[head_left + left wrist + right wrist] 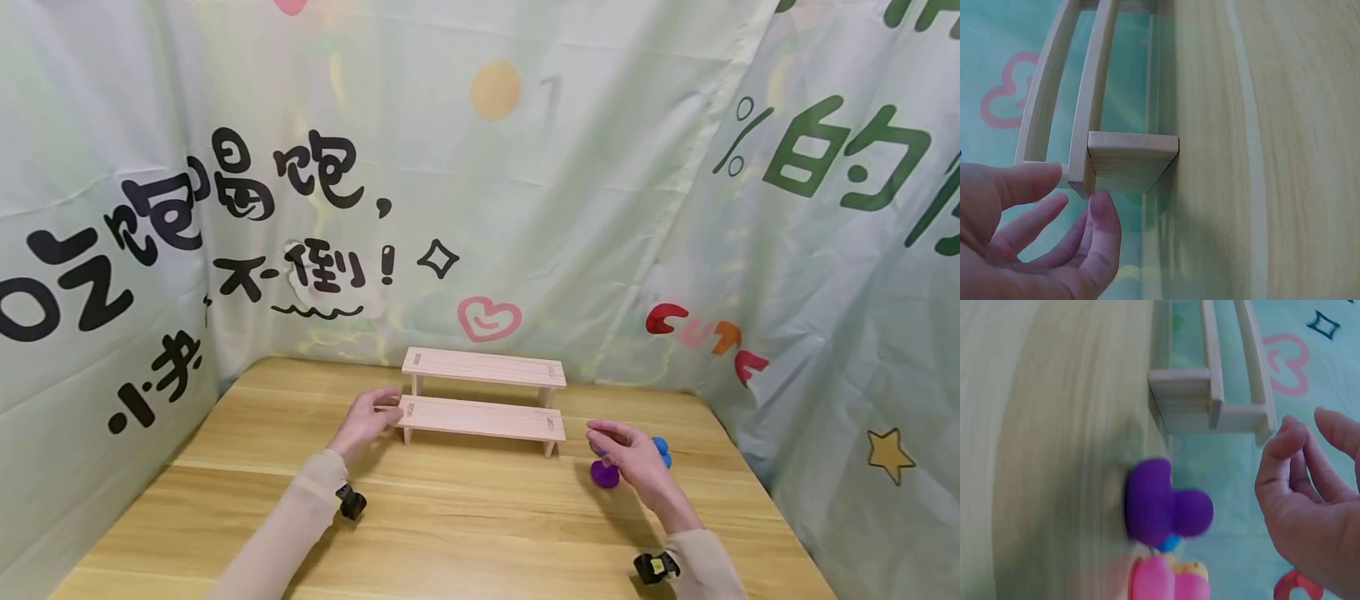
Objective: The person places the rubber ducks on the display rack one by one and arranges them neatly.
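A pale wooden two-step stand (480, 418) stands on the table, its upper board behind the lower one. My left hand (367, 423) is at the left end of the lower board. Seen from the left wrist, its thumb and relaxed fingers (1107, 231) are spread right by the board's end. Off the stand's right side, my right hand (633, 458) hovers with loosely bent fingers and nothing in them. Below it sits a purple rounded toy (605, 475). The right wrist view shows that purple toy as a large lobe with a smaller ball, and a pink toy (1154, 581) beside it.
Blue rounded pieces (662, 450) show behind my right hand, partly hidden. The wooden table (480, 533) is enclosed by printed fabric walls (585, 208) at the back and both sides. The stand is close to the back wall.
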Motion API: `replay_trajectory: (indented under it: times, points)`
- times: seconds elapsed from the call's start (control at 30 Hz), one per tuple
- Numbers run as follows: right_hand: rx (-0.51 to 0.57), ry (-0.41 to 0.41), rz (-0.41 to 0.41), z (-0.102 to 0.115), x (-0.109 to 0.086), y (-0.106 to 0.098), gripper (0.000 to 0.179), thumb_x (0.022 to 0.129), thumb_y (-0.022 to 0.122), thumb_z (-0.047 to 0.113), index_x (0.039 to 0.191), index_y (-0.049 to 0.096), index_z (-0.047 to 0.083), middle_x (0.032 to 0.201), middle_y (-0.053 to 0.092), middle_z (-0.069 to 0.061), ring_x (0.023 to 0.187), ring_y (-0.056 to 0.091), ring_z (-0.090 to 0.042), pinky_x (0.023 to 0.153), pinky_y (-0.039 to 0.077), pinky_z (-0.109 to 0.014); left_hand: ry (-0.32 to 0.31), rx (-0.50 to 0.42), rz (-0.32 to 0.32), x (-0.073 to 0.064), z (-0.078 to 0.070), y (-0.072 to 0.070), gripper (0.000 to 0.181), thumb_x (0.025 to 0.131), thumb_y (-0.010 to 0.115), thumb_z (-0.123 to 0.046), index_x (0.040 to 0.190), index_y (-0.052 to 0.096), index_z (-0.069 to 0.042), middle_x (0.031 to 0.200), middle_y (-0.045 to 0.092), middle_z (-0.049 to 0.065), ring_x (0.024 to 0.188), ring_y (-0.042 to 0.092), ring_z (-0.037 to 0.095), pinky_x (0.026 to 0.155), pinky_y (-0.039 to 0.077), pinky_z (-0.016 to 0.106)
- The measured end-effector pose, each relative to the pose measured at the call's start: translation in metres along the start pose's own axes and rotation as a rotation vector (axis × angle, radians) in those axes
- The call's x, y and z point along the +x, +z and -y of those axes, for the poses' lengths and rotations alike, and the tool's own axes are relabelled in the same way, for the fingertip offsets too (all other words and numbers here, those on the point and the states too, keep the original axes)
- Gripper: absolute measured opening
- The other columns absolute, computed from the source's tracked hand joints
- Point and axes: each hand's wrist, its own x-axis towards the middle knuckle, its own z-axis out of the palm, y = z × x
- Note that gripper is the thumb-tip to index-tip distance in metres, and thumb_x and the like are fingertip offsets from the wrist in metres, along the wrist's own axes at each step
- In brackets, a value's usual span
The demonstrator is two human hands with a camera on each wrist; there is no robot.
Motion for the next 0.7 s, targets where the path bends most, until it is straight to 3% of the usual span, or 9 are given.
replay_trajectory:
  times: [0.1, 0.23, 0.3, 0.5, 0.6, 0.7]
  points:
    - [0.011, -0.010, 0.005, -0.001, -0.004, -0.013, 0.054, 0.093, 0.067, 0.030, 0.135, 0.054, -0.002, 0.099, 0.066, 0.005, 0.082, 0.062, -0.016, 0.063, 0.054, -0.023, -0.015, -0.047, 0.017, -0.001, 0.001, -0.001, 0.051, 0.089, 0.062, 0.002, 0.139, 0.049, 0.004, 0.128, 0.055, 0.027, 0.091, 0.063, 0.020, 0.083, 0.059, 0.039]
    - [0.027, -0.055, 0.018, -0.005, -0.009, -0.030, 0.052, 0.096, 0.064, 0.026, 0.135, 0.051, -0.006, 0.103, 0.065, 0.008, 0.095, 0.062, -0.012, 0.080, 0.057, -0.027, -0.018, -0.069, 0.034, -0.002, 0.003, -0.001, 0.047, 0.088, 0.062, 0.004, 0.135, 0.053, 0.004, 0.131, 0.056, 0.027, 0.092, 0.063, 0.018, 0.087, 0.058, 0.040]
    - [0.032, -0.072, 0.021, -0.007, -0.011, -0.038, 0.047, 0.096, 0.063, 0.025, 0.133, 0.054, -0.004, 0.104, 0.065, 0.009, 0.096, 0.062, -0.010, 0.083, 0.057, -0.028, -0.018, -0.077, 0.048, -0.002, 0.004, -0.002, 0.047, 0.088, 0.062, 0.005, 0.134, 0.054, 0.005, 0.131, 0.057, 0.027, 0.093, 0.064, 0.017, 0.089, 0.058, 0.042]
    - [0.045, -0.088, 0.001, -0.014, -0.016, -0.059, 0.028, 0.096, 0.063, 0.023, 0.122, 0.065, 0.011, 0.101, 0.067, 0.014, 0.090, 0.065, -0.007, 0.080, 0.058, -0.028, -0.034, -0.108, 0.066, 0.001, 0.006, -0.002, 0.047, 0.087, 0.062, 0.007, 0.133, 0.055, 0.005, 0.129, 0.059, 0.028, 0.089, 0.066, 0.016, 0.088, 0.059, 0.041]
    - [0.052, -0.110, 0.029, -0.017, -0.019, -0.070, 0.022, 0.097, 0.062, 0.019, 0.118, 0.068, 0.018, 0.103, 0.069, 0.017, 0.092, 0.065, -0.005, 0.078, 0.058, -0.026, -0.046, -0.115, 0.070, 0.002, 0.006, -0.003, 0.046, 0.087, 0.063, 0.007, 0.133, 0.056, 0.006, 0.128, 0.059, 0.028, 0.085, 0.066, 0.015, 0.085, 0.060, 0.038]
    - [0.023, -0.121, 0.057, -0.020, -0.022, -0.081, 0.023, 0.097, 0.061, 0.017, 0.119, 0.067, 0.016, 0.105, 0.069, 0.018, 0.095, 0.064, -0.002, 0.079, 0.057, -0.026, -0.043, -0.099, 0.071, 0.002, 0.006, -0.003, 0.046, 0.088, 0.062, 0.006, 0.133, 0.055, 0.006, 0.129, 0.058, 0.028, 0.088, 0.066, 0.016, 0.085, 0.059, 0.038]
